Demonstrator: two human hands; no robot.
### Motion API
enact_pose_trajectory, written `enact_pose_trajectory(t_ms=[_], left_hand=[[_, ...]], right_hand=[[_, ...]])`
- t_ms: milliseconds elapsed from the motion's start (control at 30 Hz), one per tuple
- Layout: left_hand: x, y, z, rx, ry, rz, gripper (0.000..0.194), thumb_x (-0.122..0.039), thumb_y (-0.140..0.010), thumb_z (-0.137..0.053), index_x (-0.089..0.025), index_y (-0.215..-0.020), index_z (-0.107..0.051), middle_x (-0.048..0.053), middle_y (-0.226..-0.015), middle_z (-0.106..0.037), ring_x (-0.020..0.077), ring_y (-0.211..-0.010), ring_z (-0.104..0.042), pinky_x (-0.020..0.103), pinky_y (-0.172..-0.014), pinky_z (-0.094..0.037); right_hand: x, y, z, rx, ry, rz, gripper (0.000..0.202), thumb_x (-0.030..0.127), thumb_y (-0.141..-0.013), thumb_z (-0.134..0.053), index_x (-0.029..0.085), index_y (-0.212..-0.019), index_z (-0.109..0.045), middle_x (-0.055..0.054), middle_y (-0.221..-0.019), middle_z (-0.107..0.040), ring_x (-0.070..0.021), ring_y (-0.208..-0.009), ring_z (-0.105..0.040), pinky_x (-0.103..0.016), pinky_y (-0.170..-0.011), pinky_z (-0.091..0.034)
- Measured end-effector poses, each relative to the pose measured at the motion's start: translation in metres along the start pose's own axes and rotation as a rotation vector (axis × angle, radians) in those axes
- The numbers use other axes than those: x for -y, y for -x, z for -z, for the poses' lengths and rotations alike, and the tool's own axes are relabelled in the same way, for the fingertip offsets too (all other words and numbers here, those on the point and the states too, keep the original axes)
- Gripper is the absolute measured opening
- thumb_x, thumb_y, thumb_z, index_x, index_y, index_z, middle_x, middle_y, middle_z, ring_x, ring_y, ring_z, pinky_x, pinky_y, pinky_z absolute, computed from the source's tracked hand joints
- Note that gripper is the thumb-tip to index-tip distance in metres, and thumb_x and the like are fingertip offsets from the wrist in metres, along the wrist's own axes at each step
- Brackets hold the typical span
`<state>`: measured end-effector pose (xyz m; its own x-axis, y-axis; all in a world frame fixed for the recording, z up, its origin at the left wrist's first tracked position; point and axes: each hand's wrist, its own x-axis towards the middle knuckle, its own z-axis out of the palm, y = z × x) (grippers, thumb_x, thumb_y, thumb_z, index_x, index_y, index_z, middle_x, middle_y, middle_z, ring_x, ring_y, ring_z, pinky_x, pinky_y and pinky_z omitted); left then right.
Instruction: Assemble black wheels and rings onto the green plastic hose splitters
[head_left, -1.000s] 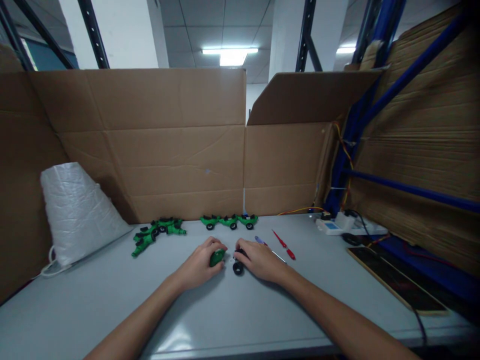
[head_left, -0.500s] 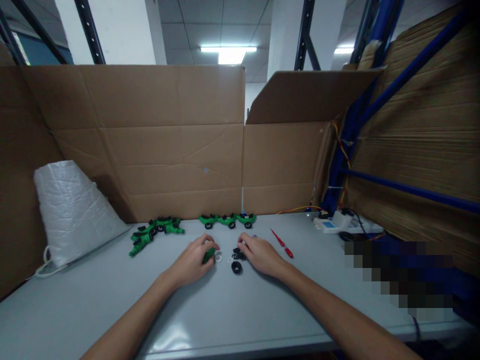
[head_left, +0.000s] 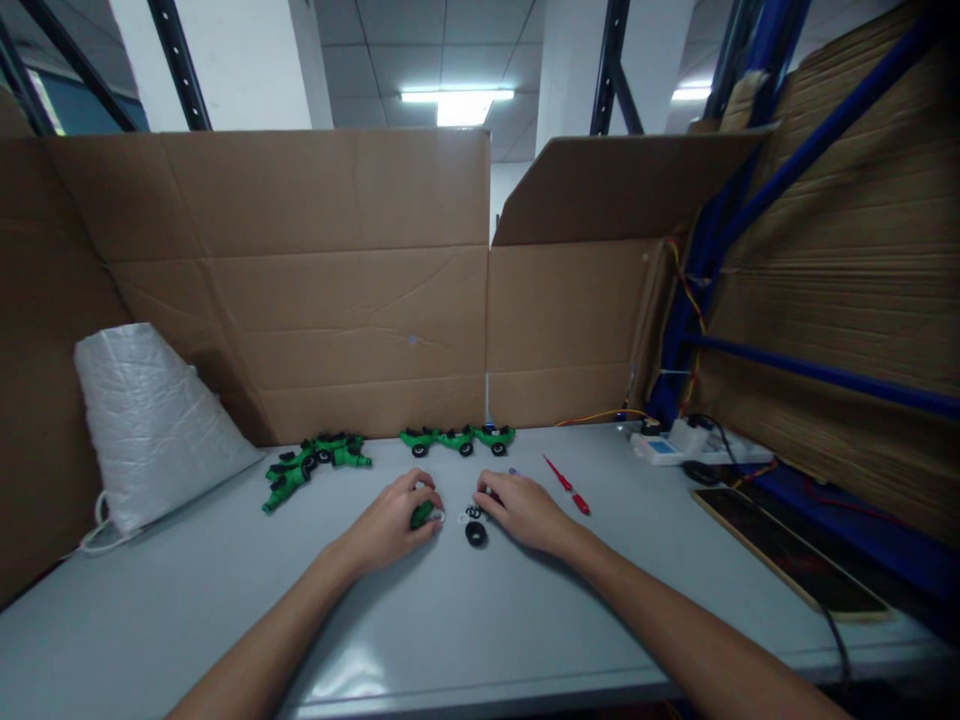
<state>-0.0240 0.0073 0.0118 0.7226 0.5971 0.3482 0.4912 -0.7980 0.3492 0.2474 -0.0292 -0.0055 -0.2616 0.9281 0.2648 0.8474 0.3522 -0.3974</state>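
My left hand (head_left: 396, 518) is closed around a green plastic toy part (head_left: 421, 514), whose rounded side shows between thumb and fingers. A small white ring (head_left: 438, 516) lies against its fingertips. To the right, my right hand (head_left: 520, 508) rests low on the table with its fingers curled together; dark bits show under them, but what they grip is hidden. Just beside these fingertips lie small black rings (head_left: 473, 511). A black wheel (head_left: 475, 534) lies flat, nearer to me, between the two hands.
Green toy vehicles with black wheels (head_left: 457, 440) stand in a row at the back, and more green toy pieces (head_left: 319, 460) lie left. A red screwdriver (head_left: 568, 486), a power strip (head_left: 701, 446), a dark framed panel (head_left: 791, 555) and a white bag (head_left: 157, 430) surround the work area.
My right fingers have closed in over the black parts, which now show less. My left hand has shifted slightly right with the green part, partly covering the white ring.
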Motion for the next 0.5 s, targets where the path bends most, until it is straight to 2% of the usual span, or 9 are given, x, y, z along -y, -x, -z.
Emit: enact_pose_trajectory(t_ms=[233,500], left_hand=[[-0.0017,0.0002,-0.0004,-0.016,-0.013,-0.009,0.016,-0.032,-0.095,-0.067,-0.022,-0.106,-0.072,0.010,-0.121,-0.062,0.0264,-0.112,-0.064,0.037,-0.102,-0.052],[-0.0032,0.0001,-0.0001,0.009,-0.018,0.002,0.019,-0.036,-0.095,-0.071,-0.023,-0.108,-0.073,0.010,-0.123,-0.061,0.0267,-0.114,-0.064,0.038,-0.103,-0.051]], right_hand=[[-0.0041,-0.0025,-0.0030,-0.018,0.091,-0.063,0.019,0.036,-0.107,-0.053,0.023,-0.104,-0.066,-0.008,-0.099,-0.077,-0.0248,-0.093,-0.069,-0.030,-0.075,-0.034],[-0.0051,-0.0025,-0.0024,-0.012,0.077,-0.101,0.023,0.040,-0.107,-0.051,0.023,-0.102,-0.067,-0.008,-0.096,-0.076,-0.0241,-0.090,-0.068,-0.030,-0.072,-0.032]])
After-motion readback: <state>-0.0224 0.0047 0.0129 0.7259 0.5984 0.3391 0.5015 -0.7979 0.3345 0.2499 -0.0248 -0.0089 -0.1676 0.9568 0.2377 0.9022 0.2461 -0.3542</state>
